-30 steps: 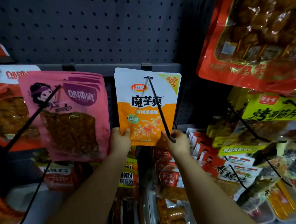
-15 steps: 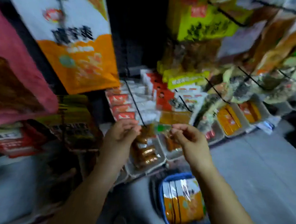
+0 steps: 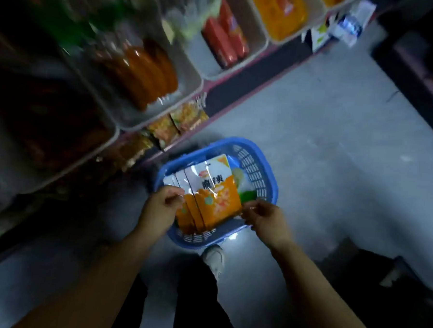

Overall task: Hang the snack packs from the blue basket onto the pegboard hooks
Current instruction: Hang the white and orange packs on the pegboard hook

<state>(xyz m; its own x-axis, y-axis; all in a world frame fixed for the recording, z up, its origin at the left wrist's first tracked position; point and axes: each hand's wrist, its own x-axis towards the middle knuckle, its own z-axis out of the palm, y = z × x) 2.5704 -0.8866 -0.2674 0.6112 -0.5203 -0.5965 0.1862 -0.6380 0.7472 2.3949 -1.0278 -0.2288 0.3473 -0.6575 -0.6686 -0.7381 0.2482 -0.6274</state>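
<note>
We're mid-task: several orange-and-white snack packs [image 3: 213,196] sit upright in the blue basket [image 3: 260,171] on the floor, unhung, our left hand [image 3: 161,208] and right hand [image 3: 264,216] hovering at the stack, fingers loosely curled, gripping nothing, pegboard out of view.

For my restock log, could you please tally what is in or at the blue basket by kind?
Orange-and-white snack packs: 3 visible edges, maybe more behind
Green-and-white item: 1
Blue basket: 1
Hands: 2, left hand and right hand
Total: 7
</note>
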